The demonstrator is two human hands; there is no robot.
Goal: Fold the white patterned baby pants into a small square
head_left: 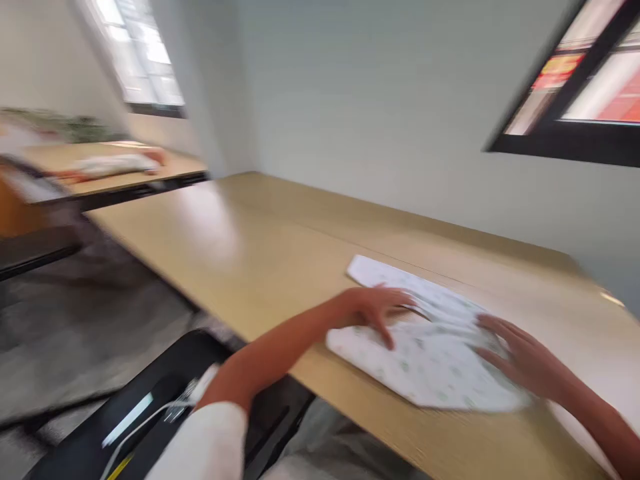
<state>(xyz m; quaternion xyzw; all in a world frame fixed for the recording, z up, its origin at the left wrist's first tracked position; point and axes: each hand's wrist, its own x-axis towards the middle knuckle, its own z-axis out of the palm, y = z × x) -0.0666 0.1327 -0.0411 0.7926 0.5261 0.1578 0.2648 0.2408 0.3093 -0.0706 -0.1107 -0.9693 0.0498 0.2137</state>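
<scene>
A white garment [430, 373] with small green prints lies flat on the light wooden table [250, 267]. Toward its left side a narrow gap splits it into two parts, like a pair of trousers, though blur hides the exact kind. My left hand [377, 310] rests over that gap with the fingers spread, touching the cloth. On the garment's right end lies my right hand [515, 357], its fingers stretched out and the thumb apart. The cloth is wrinkled between the two hands. Neither hand grips it.
A pale wall [400, 120] runs behind the table, with a dark-framed window [565, 133] at right. To my left is a black chair [165, 380] with a white cable on it. Another table [180, 163] stands farther off, bearing a blurred white item.
</scene>
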